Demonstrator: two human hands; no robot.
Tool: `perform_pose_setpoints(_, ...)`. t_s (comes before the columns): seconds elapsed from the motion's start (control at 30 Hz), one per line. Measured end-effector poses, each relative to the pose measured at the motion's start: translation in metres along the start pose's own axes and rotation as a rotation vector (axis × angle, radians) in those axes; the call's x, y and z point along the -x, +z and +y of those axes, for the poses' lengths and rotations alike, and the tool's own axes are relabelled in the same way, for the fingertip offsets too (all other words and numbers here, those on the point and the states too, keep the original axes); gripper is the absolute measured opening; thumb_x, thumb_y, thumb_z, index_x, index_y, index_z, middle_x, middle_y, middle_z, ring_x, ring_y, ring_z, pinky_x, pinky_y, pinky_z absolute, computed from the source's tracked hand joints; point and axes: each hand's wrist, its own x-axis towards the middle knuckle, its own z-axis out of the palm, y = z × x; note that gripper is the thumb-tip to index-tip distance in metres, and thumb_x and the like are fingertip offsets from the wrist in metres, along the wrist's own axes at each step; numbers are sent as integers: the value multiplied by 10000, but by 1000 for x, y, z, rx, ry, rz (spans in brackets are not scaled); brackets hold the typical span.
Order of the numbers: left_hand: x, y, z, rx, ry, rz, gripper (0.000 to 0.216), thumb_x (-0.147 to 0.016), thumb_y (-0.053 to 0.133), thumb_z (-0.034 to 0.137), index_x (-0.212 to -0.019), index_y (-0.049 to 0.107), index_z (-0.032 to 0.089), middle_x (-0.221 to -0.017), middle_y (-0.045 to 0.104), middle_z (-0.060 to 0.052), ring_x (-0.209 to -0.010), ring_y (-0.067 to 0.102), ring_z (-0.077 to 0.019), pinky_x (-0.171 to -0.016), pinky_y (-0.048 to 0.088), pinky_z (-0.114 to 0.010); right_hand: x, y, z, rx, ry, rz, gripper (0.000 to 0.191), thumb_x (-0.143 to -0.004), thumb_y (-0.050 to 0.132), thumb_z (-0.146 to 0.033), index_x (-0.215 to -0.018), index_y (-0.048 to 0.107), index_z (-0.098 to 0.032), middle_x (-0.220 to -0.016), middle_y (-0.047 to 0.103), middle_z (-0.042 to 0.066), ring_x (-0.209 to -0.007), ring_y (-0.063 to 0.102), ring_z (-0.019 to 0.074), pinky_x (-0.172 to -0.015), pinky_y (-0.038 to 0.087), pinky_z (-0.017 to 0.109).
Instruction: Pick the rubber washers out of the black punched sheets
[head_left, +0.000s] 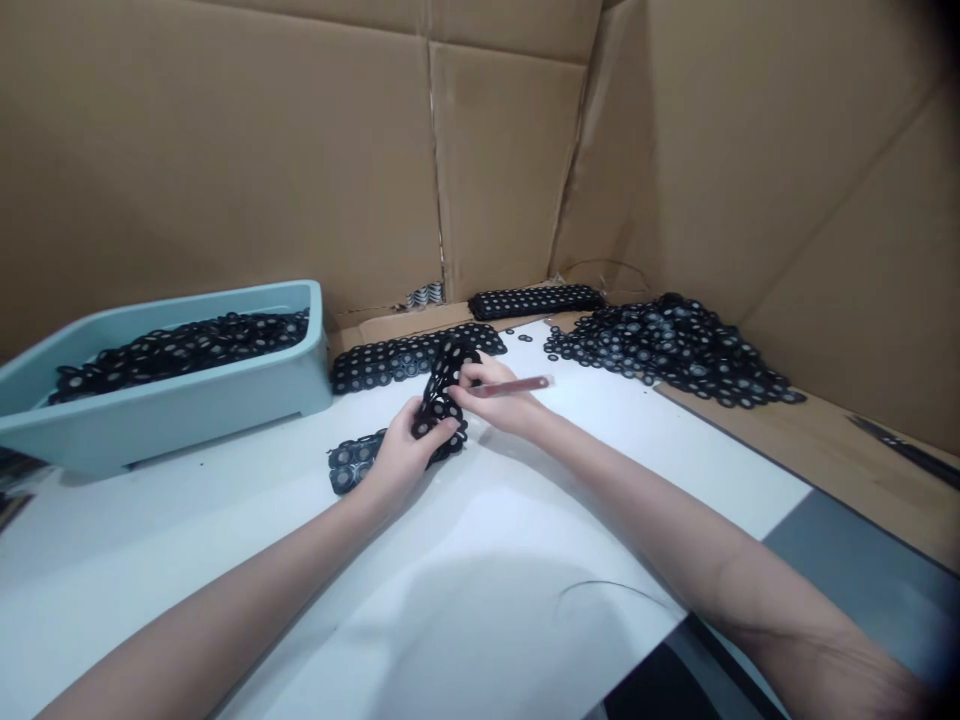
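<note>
My left hand (409, 445) is closed round a sheet of joined black rings with pale centres (442, 408), its thumb lying on top. One end of the sheet rests on the white table at the left, and the part between my hands is bent upward. My right hand (495, 393) is closed on a thin tool with a reddish-brown handle (529, 385), which sticks out to the right. The tool's tip is hidden at the sheet. The fingertips of this hand are at the sheet's upper right edge.
A light blue tub (225, 385) of loose black rings stands at the left. Behind my hands lie more ring sheets (375, 360) and a stacked block of them (536, 300). A heap of loose rings (660, 340) is at the right, with dark scissors or tweezers (911, 450) beyond. Cardboard walls enclose the back.
</note>
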Motion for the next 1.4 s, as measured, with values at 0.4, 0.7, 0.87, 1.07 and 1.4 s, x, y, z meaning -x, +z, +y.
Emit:
perform_pose_setpoints(0.4,-6,-5,7,-99,-35,-97,385,-601,668,330,-930,556,164,-849,600,-14,-732,529,-146,-667,407,-251,0,-15,-7,-464,216,-165,224,-690,520,-288,-530,437,-155,-505,447,-48,-485,409,66,-474,293,194)
perform_pose_setpoints(0.7,-8,-12,8,-13,-120,-245,319,-594,682,296,-872,619,153,-764,633,-13,-659,542,-135,-615,399,-238,-2,-27,-5,-511,277,-382,155,-660,535,-222,-538,480,-145,-568,530,-24,-566,512,89,-541,369,205)
perform_pose_setpoints(0.87,-7,-13,6,32,-129,-234,290,-598,685,280,-848,622,149,-782,638,-21,-670,548,-132,-632,407,-238,-2,-30,0,-538,286,-438,130,-636,537,-193,-534,470,-150,-557,541,-25,-592,549,104,-574,395,214)
perform_pose_setpoints(1.07,-8,-13,6,52,-126,-222,268,-594,688,269,-824,622,148,-742,628,-7,-647,536,-124,-614,402,-233,-3,-31,-1,-536,275,-426,128,-625,515,-168,-519,443,-157,-539,530,-34,-608,562,111,-581,403,214)
perform_pose_setpoints(1.4,-8,-11,6,52,-135,-176,237,-591,680,288,-767,602,151,-704,610,-3,-625,532,-132,-599,391,-249,-1,-29,-3,-435,198,-382,127,-647,499,-174,-532,447,-158,-567,542,-22,-617,552,110,-567,392,212)
